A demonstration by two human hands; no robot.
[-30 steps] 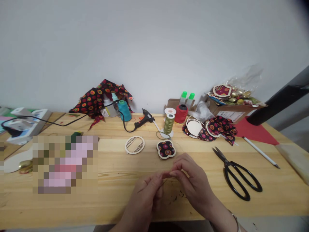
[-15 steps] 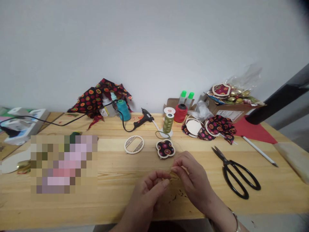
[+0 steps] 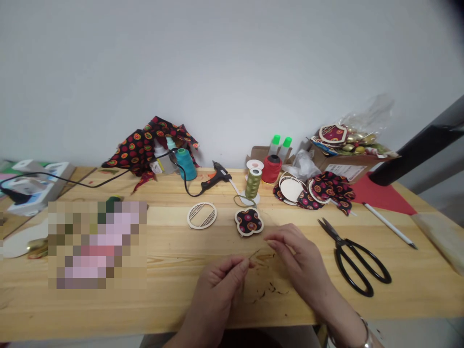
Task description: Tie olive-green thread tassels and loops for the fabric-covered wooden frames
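Note:
The thumb and forefinger of my left hand point(image 3: 224, 285) pinch a thin thread point(image 3: 256, 253), its short end sticking out past the fingertips. Just to the right, my right hand point(image 3: 297, 256) is closed in a pinch, with a fine strand at its fingertips that barely shows. Beyond the hands lies a flower-shaped wooden frame point(image 3: 249, 223) filled with dark patterned fabric. Behind that frame an olive thread spool point(image 3: 253, 184) stands upright, its thread looping down toward the frame. Left of the flower rests an oval wooden lattice frame point(image 3: 202, 216).
Black-handled scissors point(image 3: 353, 258) lie to the right, near a white pencil point(image 3: 390, 226). A glue gun point(image 3: 216, 177), teal thread cone point(image 3: 185, 165) and red thread cone point(image 3: 271, 170) are farther back. Patterned fabric point(image 3: 321, 191) and a filled cardboard box point(image 3: 348, 166) occupy the back right. Dark scraps point(image 3: 268, 291) litter the wood.
My hands have drawn apart, the right one moving slightly right and the left one slightly left. The thread end at my left fingertips now shows more plainly.

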